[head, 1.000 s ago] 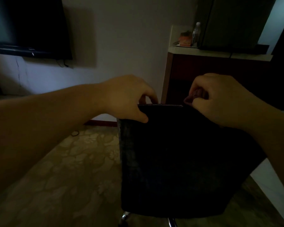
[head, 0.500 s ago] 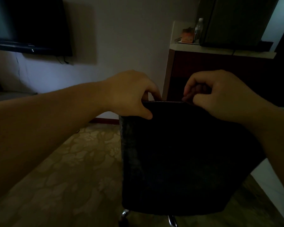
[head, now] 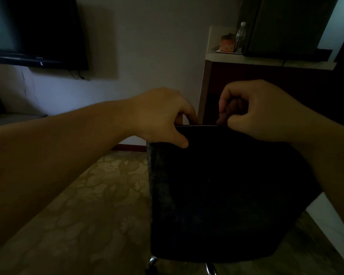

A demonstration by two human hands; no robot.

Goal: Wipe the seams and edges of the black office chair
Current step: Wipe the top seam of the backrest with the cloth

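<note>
The left hand (head: 159,116) grips the top edge of the black office chair (head: 222,191) at its left corner: the thumb presses on the near face of the backrest and the fingers are curled over the edge to the far side. The right hand (head: 260,114) is at the same top edge, further to the right. Its fingers are bent tightly and they pinch something small and dark reddish (head: 227,111), perhaps a cloth; the room is too dark to tell what it is. This hand touches the chair edge with the thumb side.

The chair stands in the near middle of the view, with its back turned toward the person. Two shiny metal parts of its base (head: 211,267) show under the backrest. The floor (head: 83,205) has a pale flower pattern.

Far left, one dark television (head: 40,30) hangs on the wall. Far right, behind the chair and the right hand, stands a dark brown cabinet (head: 266,76) with a light top. On it there are one clear bottle (head: 240,36), one small orange box (head: 227,43) and a big dark block (head: 286,24). The right forearm covers the right edge of the backrest.
</note>
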